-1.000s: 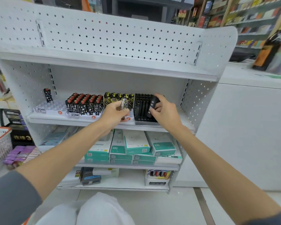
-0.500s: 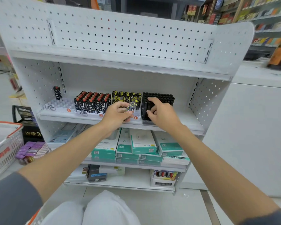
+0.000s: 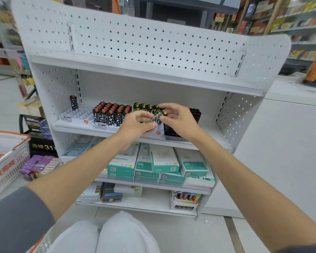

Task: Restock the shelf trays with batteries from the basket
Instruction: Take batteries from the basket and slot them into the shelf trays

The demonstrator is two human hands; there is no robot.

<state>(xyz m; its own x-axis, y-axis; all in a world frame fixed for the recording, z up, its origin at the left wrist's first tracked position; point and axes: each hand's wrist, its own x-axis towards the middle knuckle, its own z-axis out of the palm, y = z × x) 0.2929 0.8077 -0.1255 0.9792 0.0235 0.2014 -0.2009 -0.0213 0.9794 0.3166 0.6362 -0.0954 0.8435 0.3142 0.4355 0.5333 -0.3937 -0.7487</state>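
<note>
Battery pinched between both hands at the middle shelf.
Small black, yellow-tipped cylindrical battery (image 3: 158, 115), held just in front of the white metal middle shelf (image 3: 208, 141), looks light, rigid and smooth-skinned, so it may slip or roll; it is best pinched across its body. The left hand (image 3: 136, 124) is curled, thumb and fingers clamped low on it; the right hand (image 3: 177, 117) pinches its upper end with thumb and forefinger. Both forearms reach forward, wrists about level. On that shelf, behind the hands, stands the white tray of yellow-topped batteries (image 3: 144, 106); the white plastic basket (image 3: 7, 161) sits far left of the shelf, lower down.
</note>
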